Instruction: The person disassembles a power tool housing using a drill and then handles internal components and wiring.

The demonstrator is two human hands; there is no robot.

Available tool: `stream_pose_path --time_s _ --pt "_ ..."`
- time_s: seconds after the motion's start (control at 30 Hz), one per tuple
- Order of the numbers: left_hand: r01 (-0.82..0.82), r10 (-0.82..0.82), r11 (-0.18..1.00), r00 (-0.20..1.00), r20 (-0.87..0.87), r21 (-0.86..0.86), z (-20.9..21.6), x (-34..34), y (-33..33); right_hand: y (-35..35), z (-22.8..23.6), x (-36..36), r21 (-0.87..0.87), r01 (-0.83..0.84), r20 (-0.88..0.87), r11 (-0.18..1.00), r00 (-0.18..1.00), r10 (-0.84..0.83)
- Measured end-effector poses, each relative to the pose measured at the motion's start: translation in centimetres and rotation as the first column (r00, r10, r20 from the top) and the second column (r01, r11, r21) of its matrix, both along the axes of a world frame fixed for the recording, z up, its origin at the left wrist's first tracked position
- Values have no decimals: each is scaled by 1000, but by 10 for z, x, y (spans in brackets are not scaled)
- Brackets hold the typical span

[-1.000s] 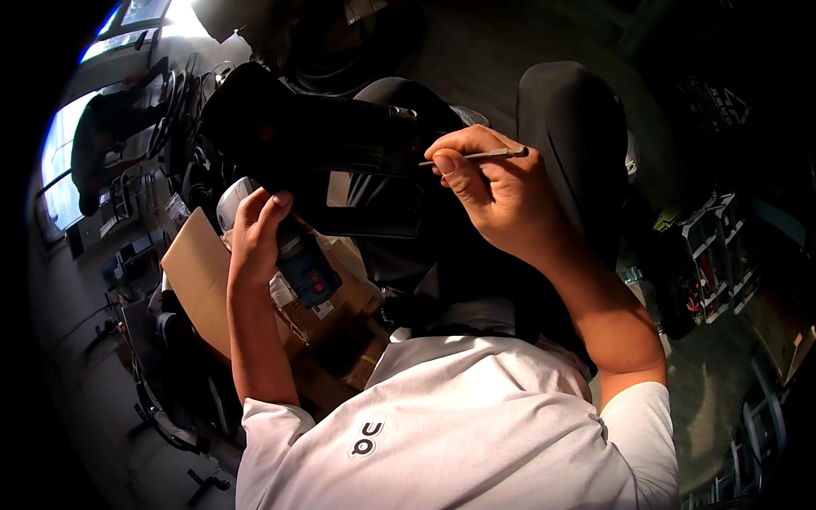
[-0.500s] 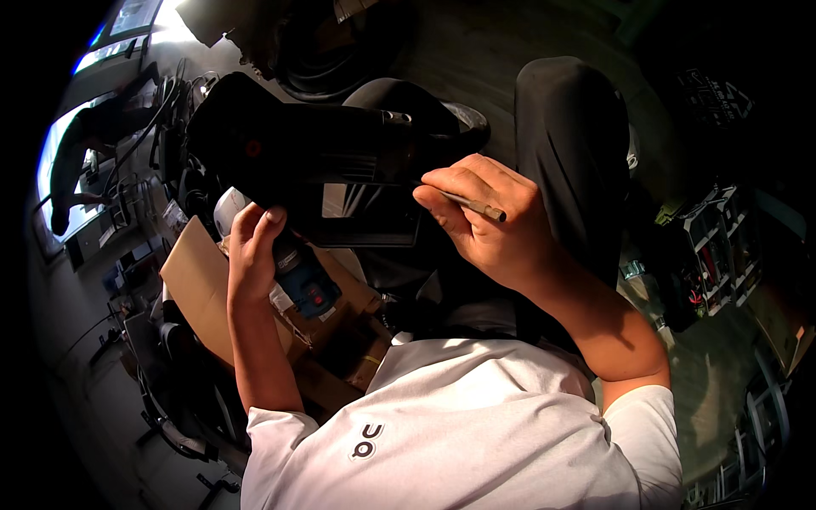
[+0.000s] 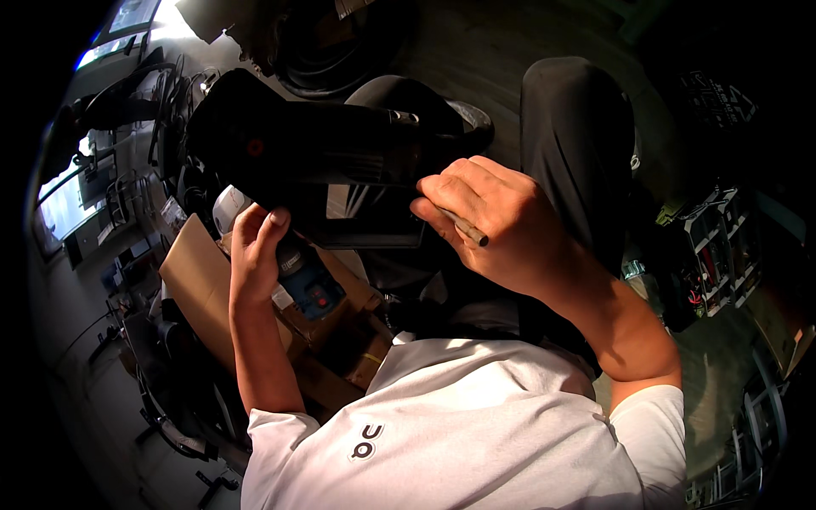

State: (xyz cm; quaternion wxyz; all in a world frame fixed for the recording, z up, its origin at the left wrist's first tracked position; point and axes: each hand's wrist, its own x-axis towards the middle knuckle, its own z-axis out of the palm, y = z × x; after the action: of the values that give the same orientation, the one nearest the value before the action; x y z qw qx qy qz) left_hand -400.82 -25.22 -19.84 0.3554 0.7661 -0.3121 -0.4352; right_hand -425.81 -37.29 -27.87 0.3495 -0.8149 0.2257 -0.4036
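Observation:
A black device housing (image 3: 357, 140) with a rectangular framed opening and a round red mark is held up over my lap. My left hand (image 3: 255, 246) is closed on its lower left edge, thumb on top; its other fingers are partly hidden. At the housing's right end, my right hand (image 3: 497, 217) pinches a slim, screwdriver-like metal rod (image 3: 466, 228) with a thicker cylindrical end. That end sticks out toward me. The rod's other tip is lost between my fingers and the dark housing, so I cannot tell whether it touches.
Below my left hand, an open cardboard box (image 3: 200, 280) holds a blue tool-like item (image 3: 308, 285) with a red button. Black hose coils (image 3: 327, 64) lie on the floor ahead. A grey rack (image 3: 722, 242) of small items stands to the right. Another person (image 3: 110, 110) is at the far left among cables.
My right hand has turned slightly, so the rod's thick end has swung down and toward me. My left hand keeps its hold. The person at the far left has shifted.

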Motion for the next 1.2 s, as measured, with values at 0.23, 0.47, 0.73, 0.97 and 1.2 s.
stream_pose_path --time_s 0.23,0.47,0.73,0.97,1.2 --pt "-26 26 1000 1000 -9 -16 -3 5 9 2 1 -8 110 -50 -6 993 999 51" --pt "14 -14 1000 1000 4 -26 -4 9 12 8 -3 -8 172 10 28 985 999 -15" --pt "4 -1 999 995 98 -32 -3 -2 0 3 0 -7 95 -19 17 995 1000 18" --pt "27 -28 1000 994 104 15 -5 12 11 -4 -3 -9 231 -77 92 970 994 57" --pt "-55 36 992 985 166 110 -12 26 27 5 -1 -16 435 -100 112 895 992 56"
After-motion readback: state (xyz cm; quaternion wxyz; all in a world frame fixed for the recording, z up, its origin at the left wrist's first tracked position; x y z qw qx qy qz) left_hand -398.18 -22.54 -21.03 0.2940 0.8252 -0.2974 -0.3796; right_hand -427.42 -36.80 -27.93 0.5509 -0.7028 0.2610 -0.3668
